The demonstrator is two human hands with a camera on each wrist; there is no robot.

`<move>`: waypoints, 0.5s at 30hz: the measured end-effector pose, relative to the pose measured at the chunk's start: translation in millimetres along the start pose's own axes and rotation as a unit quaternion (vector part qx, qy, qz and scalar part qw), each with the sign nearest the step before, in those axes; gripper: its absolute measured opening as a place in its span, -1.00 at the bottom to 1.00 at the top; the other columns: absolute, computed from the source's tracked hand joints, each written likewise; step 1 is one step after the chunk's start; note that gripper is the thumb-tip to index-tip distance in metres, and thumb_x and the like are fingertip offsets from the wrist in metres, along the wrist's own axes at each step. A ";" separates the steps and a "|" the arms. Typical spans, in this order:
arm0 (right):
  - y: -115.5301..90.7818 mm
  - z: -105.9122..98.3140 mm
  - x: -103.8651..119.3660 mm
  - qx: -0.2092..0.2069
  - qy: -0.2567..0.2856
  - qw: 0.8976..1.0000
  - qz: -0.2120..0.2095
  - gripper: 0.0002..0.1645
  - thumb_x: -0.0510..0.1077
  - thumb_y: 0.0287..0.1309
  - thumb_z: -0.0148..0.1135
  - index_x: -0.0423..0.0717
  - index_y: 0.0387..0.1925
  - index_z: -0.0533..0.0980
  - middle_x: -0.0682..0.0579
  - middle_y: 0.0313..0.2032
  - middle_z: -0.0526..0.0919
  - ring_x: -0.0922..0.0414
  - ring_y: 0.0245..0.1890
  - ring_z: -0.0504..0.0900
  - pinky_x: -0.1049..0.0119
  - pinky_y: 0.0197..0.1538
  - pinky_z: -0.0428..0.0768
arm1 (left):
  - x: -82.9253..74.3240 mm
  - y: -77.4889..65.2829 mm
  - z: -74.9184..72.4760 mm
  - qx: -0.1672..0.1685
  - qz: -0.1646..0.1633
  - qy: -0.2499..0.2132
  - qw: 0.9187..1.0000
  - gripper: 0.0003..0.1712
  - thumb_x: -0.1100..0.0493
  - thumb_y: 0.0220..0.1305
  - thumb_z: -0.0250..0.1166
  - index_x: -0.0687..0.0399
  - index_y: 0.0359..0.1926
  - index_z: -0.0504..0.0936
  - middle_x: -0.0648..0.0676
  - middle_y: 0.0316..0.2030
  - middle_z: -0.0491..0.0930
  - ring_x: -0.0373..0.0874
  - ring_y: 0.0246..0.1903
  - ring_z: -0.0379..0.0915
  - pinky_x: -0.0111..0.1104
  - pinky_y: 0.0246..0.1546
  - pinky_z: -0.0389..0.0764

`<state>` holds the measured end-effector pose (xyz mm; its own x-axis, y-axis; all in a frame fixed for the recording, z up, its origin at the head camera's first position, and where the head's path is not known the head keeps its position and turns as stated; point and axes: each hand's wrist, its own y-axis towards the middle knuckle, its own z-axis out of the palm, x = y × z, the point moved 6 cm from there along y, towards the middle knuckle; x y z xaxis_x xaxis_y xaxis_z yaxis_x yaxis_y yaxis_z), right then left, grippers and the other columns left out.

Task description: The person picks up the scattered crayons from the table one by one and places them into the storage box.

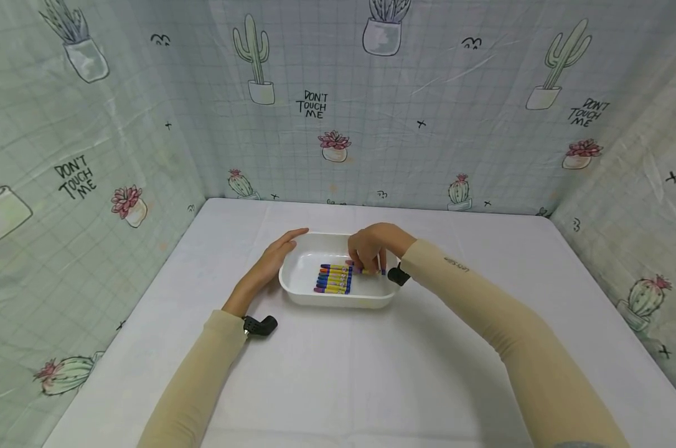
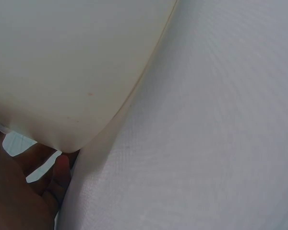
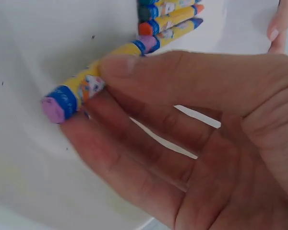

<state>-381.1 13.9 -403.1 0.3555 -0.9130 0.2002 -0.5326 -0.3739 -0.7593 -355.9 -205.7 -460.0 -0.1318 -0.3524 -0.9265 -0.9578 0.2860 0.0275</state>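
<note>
A white tray [image 1: 338, 301] holds a row of crayons [image 1: 333, 279] in yellow-and-blue wrappers, lying side by side. My right hand [image 1: 370, 247] reaches into the tray's right part. In the right wrist view it pinches a crayon [image 3: 91, 86] with a pinkish-purple end, thumb on top and fingers beneath. This crayon's far end lies close to the row; whether they touch cannot be told. At the tray's left side, my left hand [image 1: 272, 258] holds the rim, thumb over the edge. Its fingers [image 2: 61, 172] reach round the outer wall in the left wrist view, partly hidden by the tray.
The tray stands on a table covered with a white cloth [image 1: 338, 373]. Behind and at both sides hang cactus-print curtains [image 1: 371, 124]. Each wrist carries a black camera mount, one at the left cuff [image 1: 259, 325] and one by the tray's right rim [image 1: 398, 275].
</note>
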 end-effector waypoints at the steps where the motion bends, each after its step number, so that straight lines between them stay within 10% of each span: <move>1: -0.3 0.6 0.6 0.006 -0.002 1.000 0.000 -0.66 -0.45 0.13 0.39 -0.16 -0.06 0.65 -0.06 -0.08 0.66 0.07 -0.22 0.74 0.21 -0.08 0.78 | 0.5 -0.1 -0.3 -0.001 -0.003 0.000 1.000 -0.46 -0.03 0.67 -0.20 -0.36 0.55 0.29 -0.01 0.56 0.25 0.07 0.50 0.24 0.12 0.50 0.24; 15: 6.7 0.1 -3.8 -0.036 0.006 0.999 0.006 -0.65 -0.45 0.13 0.40 -0.16 -0.05 0.62 -0.06 -0.07 0.65 0.05 -0.20 0.74 0.23 -0.13 0.78 | 1.2 2.5 0.0 0.004 0.001 -0.001 1.000 -0.45 0.00 0.69 -0.22 -0.27 0.58 0.25 0.04 0.60 0.18 0.13 0.55 0.14 0.15 0.54 0.14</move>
<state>-386.0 14.9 -409.0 0.3392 -0.9195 0.1989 -0.5917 -0.3729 -0.7147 -358.4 -205.5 -461.0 -0.1326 -0.3506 -0.9271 -0.9554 0.2943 0.0253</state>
